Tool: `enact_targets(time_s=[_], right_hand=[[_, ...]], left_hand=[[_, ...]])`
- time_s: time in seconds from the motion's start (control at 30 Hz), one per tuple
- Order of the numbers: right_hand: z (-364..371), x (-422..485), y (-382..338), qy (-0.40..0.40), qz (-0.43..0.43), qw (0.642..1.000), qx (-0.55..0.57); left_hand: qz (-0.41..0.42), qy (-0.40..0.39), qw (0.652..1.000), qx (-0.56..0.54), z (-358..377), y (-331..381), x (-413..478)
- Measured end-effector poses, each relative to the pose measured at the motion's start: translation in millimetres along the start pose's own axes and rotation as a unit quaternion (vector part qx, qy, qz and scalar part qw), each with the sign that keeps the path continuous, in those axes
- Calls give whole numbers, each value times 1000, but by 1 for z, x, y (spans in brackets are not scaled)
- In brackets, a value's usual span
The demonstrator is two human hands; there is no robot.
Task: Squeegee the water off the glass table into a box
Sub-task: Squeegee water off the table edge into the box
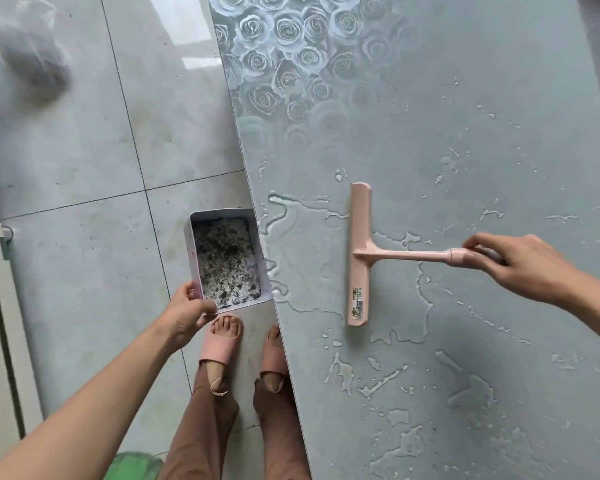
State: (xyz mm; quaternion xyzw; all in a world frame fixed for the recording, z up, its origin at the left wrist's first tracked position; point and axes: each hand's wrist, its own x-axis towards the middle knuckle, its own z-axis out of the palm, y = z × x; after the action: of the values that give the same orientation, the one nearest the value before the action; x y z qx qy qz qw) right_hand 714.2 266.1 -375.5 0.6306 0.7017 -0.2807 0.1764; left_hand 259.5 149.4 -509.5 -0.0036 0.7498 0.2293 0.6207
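Observation:
A pink squeegee (360, 254) lies with its blade on the glass table (465, 116), blade running near to far. My right hand (520, 268) grips the end of its handle. A broad puddle of water (312, 258) spreads between the blade and the table's left edge. A white open box (227, 259) with a dark, speckled inside is held just beside and below that edge. My left hand (189, 315) pinches the box's near left corner.
Water drops and streaks (395, 379) are scattered over the near and right parts of the table. A rose pattern (291, 53) covers the far part. My feet in pink slippers (222, 341) stand on the tiled floor (84, 168) under the box.

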Motion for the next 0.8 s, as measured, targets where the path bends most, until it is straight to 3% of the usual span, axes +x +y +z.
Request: enact_targets(time_s=[0.5,0.67,0.8], right_hand=[[28,33,-93,38,-115,991,-53],[1,14,-78,72,-78,993,-53],[2,8,-66,39,-64,989,-128]], left_hand=[[19,-13,1000,-15,-6,-5,-1],[19,-24,999,-9,-10,-5,-1],[17,-32,999,-11,-12,-8,1]])
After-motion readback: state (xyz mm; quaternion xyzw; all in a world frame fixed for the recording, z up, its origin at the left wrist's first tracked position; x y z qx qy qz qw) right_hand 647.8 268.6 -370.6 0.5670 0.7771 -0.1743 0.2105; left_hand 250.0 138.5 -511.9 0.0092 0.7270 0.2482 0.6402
